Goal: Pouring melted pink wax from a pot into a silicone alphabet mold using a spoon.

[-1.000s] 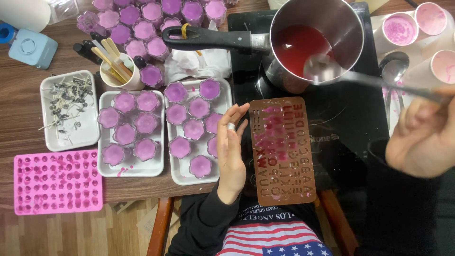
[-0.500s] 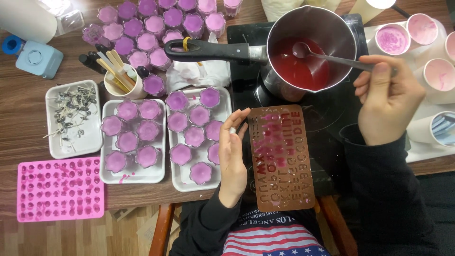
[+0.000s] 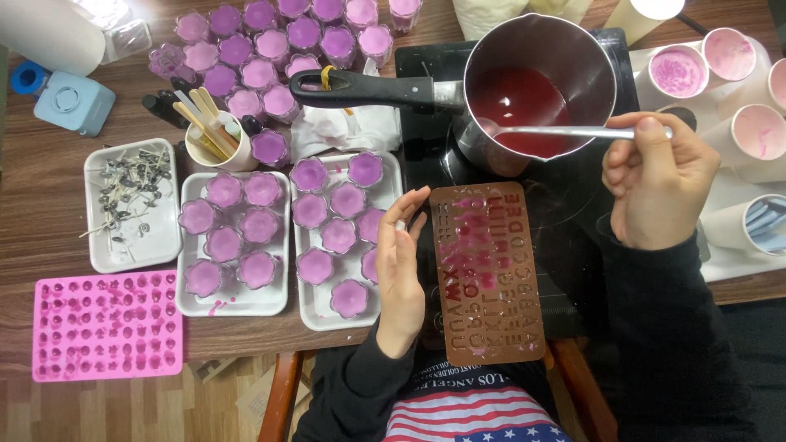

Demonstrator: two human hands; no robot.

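Pinching the long handle of a metal spoon [image 3: 565, 131], the right hand [image 3: 659, 184] is hovering over the black cooktop [image 3: 589, 213] near the far right part of the counter [image 3: 41, 205]. Its grip is pressed shut on the handle, with the thumb on top. The spoon is lying sideways, its long line running left to right, and its bowl is pointing left, just over the near rim of the steel pot [image 3: 540, 82] full of red liquid. The brown letter mold [image 3: 489, 274] is lying at the near edge of the counter, nearer to the person than the spoon bowl and almost straight below it in the picture. The mold's long side is running from far to near, so it is crossing the line of the spoon. Some of its letter holes are showing pink and many look bare. The left hand [image 3: 401, 270] is much nearer to the mold than the right hand is. It is standing on its edge along the mold's left side, fingers straight and close together, holding nothing; whether it is touching the mold is hard to tell. Just left of that hand, white trays [image 3: 233, 307] are carrying purple flower-shaped cups [image 3: 315, 266], and a pink mold [image 3: 106, 327] is lying at the near left corner.
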